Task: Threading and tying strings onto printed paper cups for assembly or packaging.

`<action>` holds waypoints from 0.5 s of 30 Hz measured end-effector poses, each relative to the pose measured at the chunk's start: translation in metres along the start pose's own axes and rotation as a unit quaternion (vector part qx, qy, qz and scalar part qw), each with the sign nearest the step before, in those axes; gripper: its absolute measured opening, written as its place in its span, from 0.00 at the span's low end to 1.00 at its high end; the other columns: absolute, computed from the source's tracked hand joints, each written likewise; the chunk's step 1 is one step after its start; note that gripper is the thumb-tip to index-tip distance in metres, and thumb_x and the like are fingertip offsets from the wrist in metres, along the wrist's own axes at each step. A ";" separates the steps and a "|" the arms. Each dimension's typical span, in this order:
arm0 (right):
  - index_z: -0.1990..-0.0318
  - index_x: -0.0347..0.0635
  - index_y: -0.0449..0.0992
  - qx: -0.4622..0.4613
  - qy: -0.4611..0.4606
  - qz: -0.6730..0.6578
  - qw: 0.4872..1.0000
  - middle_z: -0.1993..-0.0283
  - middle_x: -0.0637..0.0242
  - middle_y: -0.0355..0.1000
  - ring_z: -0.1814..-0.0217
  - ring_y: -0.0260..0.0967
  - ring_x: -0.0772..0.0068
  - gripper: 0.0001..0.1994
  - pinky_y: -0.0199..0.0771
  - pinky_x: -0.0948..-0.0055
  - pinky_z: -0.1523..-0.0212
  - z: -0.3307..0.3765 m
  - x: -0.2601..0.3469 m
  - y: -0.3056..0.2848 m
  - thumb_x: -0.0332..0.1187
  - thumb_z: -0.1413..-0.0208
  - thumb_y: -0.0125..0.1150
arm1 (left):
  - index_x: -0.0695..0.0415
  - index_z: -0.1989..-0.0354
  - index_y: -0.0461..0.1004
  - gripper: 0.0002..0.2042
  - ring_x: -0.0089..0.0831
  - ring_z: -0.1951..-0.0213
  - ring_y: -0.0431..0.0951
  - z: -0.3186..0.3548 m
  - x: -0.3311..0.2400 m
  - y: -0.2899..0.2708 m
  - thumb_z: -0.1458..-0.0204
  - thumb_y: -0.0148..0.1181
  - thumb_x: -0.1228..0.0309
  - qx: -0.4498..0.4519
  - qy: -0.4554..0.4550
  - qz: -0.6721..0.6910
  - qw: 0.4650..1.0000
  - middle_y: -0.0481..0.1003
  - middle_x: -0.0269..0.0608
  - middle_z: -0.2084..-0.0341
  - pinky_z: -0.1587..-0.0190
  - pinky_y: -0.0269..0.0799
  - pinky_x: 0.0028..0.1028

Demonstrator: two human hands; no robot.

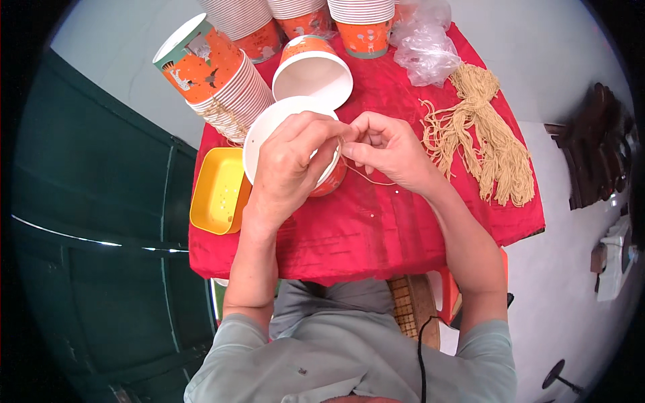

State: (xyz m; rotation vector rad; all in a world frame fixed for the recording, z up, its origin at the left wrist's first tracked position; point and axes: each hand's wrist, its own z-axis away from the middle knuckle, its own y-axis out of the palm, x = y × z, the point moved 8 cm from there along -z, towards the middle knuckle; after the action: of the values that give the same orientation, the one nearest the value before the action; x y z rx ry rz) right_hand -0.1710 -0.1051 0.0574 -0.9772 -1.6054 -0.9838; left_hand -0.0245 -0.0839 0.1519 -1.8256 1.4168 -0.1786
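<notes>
The fingers (339,138) of both hands meet at the rim of a paper cup (269,131), pinched together on a thin tan string (366,178) that trails off in a loose curve over the red cloth (376,228). The left hand (292,164) wraps across the cup's open white mouth, its fingers curled closed around the rim and wall, so the cup is held tilted on its side with the orange outside just showing beneath the hand. The right hand (390,151) sits just beside it, thumb and forefinger nipped shut on the string at the cup's edge, the other fingers folded in.

The cup rests low over the counter, near its middle, the counter draped in that red cloth. Just behind it lies a second loose cup (312,74), on its side, white inside facing the person. To the left a long stack of nested orange cups (215,84) lies tipped over, and more stacks (363,23) stand along the far edge. A yellow plastic tray (218,191) sits at the counter's left edge, close to the left wrist. To the right lies a bundle of cut tan strings (484,141), with crumpled clear plastic bags (423,43) beyond it.
</notes>
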 end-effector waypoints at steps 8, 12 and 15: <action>0.50 0.39 0.82 0.007 -0.017 0.003 1.000 0.60 0.74 0.80 0.66 0.73 0.90 0.10 0.75 0.85 0.69 0.000 0.002 0.002 0.36 0.26 0.65 | 0.59 0.59 0.83 0.10 0.40 0.59 0.85 0.005 0.011 -0.006 0.48 0.72 0.83 -0.034 -0.062 -0.019 0.997 0.82 0.42 0.64 0.56 0.81 0.37; 0.48 0.38 0.82 0.003 -0.008 -0.015 1.000 0.59 0.72 0.81 0.64 0.75 0.87 0.14 0.79 0.83 0.67 -0.001 -0.003 -0.001 0.41 0.23 0.61 | 0.60 0.59 0.83 0.09 0.38 0.59 0.85 0.003 0.010 -0.005 0.48 0.72 0.84 -0.025 -0.065 0.005 0.998 0.82 0.41 0.64 0.56 0.81 0.35; 0.49 0.39 0.82 0.009 0.008 -0.064 0.998 0.60 0.72 0.81 0.64 0.76 0.86 0.16 0.80 0.82 0.68 -0.002 -0.007 0.003 0.44 0.22 0.59 | 0.60 0.60 0.83 0.09 0.35 0.59 0.85 0.003 0.012 -0.004 0.48 0.72 0.84 -0.028 -0.082 0.038 0.996 0.81 0.41 0.64 0.56 0.82 0.33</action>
State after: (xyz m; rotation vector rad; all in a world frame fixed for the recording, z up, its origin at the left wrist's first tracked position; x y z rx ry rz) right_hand -0.1666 -0.1073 0.0519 -0.8605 -1.6771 -1.0597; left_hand -0.0160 -0.0923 0.1484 -1.7837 1.3854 0.0483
